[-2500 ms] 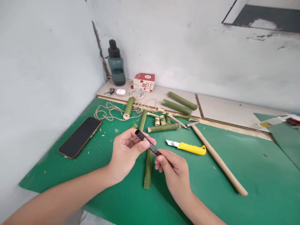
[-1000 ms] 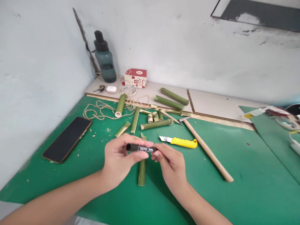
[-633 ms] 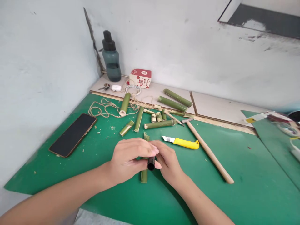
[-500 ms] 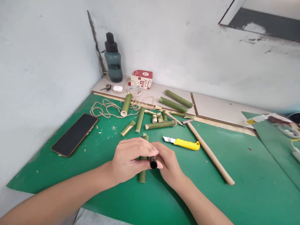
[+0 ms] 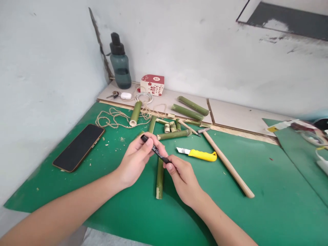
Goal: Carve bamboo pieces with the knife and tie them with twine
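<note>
A black marker pen (image 5: 158, 151) is held slantwise between my two hands, above the green tabletop. My left hand (image 5: 138, 159) grips its barrel toward the upper left end, thumb on top. The fingers of my right hand (image 5: 182, 176) pinch the lower right end. Beneath the marker a green bamboo piece (image 5: 159, 181) lies lengthwise on the table, its far part hidden by my hands. Just right of my right hand lies a yellow utility knife (image 5: 202, 154) with its blade out. Beyond it rests a hammer (image 5: 228, 164) with a long wooden handle.
Several bamboo pieces (image 5: 174, 134) lie behind my hands, near tangled twine (image 5: 112, 118). A phone (image 5: 79, 147) lies at left. On the back ledge stand a water bottle (image 5: 121, 66) and a red-and-white box (image 5: 152, 84), with keys (image 5: 114, 94) and a white case (image 5: 126, 96).
The marker has turned from pointing its end at me to lying slantwise, its side showing. My left hand has turned and moved up slightly; the view has shifted a little.
</note>
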Demonstrator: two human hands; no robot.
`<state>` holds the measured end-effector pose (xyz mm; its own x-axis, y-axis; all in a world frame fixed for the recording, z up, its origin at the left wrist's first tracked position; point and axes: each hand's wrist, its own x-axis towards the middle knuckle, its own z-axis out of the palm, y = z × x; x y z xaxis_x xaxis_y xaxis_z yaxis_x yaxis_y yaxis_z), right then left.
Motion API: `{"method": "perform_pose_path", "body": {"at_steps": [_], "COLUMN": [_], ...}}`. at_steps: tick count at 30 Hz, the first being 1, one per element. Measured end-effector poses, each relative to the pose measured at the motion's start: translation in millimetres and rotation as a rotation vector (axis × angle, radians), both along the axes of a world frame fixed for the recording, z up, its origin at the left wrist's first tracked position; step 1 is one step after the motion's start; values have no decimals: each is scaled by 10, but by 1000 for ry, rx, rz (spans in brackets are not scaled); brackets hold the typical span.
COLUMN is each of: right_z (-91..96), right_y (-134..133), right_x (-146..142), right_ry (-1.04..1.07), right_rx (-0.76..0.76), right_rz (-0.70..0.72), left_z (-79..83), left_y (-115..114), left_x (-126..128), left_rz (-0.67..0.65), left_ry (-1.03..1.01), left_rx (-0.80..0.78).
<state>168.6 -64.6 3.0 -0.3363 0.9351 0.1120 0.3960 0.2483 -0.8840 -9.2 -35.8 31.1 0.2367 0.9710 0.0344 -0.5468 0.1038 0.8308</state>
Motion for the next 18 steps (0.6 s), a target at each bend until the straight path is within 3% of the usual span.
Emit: {"method": "perform_pose_path", "body": {"at_steps": [3,6,9,10,13,15,18], "right_z": [53,55,39,39,44,26,-39], "right_y": [-8,16,68,89,133,134,110], "right_x": [-67,-24,85,105,87,53,67], "right_ry": [61,137,273,337,455,457,448], "right_rx": [-158,-330,-430,-424,-273,-182,-163], "right_rz": [21,121,51,-13,-148,-204,-304], "left_z": [143,441,829,936,1071,1007,800], "left_y": [97,266,414,435,431,439,525], "left_x": [32,-156,-459,-527,-544,-457,-337], "left_rz": [-4,157,570,617,343,228,125], "left_ry": [-234,-237,-297,-291,-268,-352,-458], "left_rx": [-310,-419,-61,7,-150,-179,-233]}}
